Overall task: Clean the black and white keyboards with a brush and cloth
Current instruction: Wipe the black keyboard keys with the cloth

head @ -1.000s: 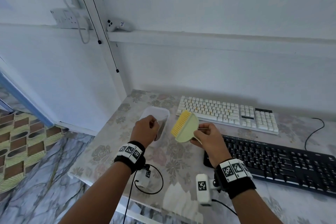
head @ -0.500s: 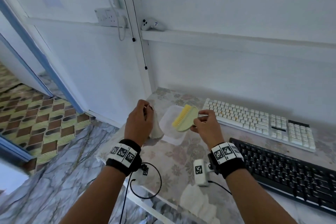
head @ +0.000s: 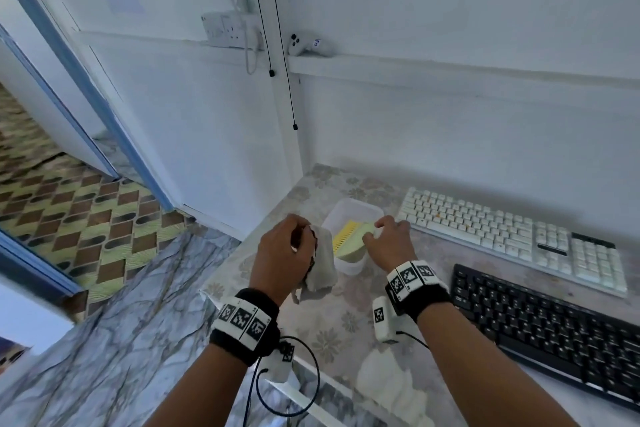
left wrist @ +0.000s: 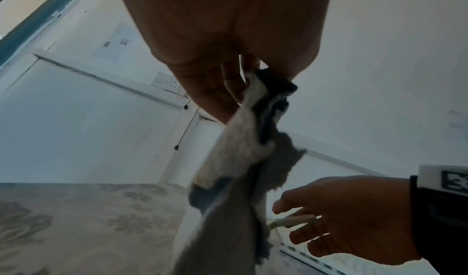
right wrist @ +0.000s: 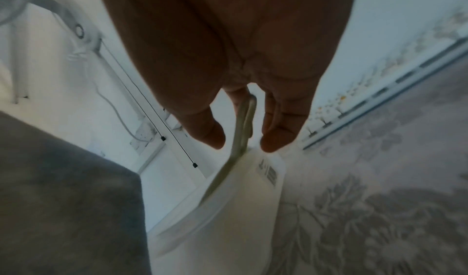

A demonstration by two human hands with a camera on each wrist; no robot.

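Observation:
My right hand [head: 381,230] holds the pale green brush [head: 349,241] by its thin handle [right wrist: 244,123]. The yellow bristles point into the white plastic container [head: 356,210] at the table's left end, and the brush head lies inside it. Just left of the container, my left hand [head: 298,243] pinches a grey cloth [head: 322,270], which hangs down from the fingers [left wrist: 233,83]. The white keyboard [head: 502,236] lies along the wall on the right. In front of it sits the black keyboard [head: 554,326]. Neither hand touches a keyboard.
The flowered table [head: 332,333] ends just left of my left hand, with marble floor below. A crumpled white cloth [head: 391,388] lies near the front edge. Black cords [head: 287,80] hang down the wall corner behind the container.
My right hand has lowered the brush from above the table into the container. My left hand has lifted the cloth out beside the container. The view has swung left.

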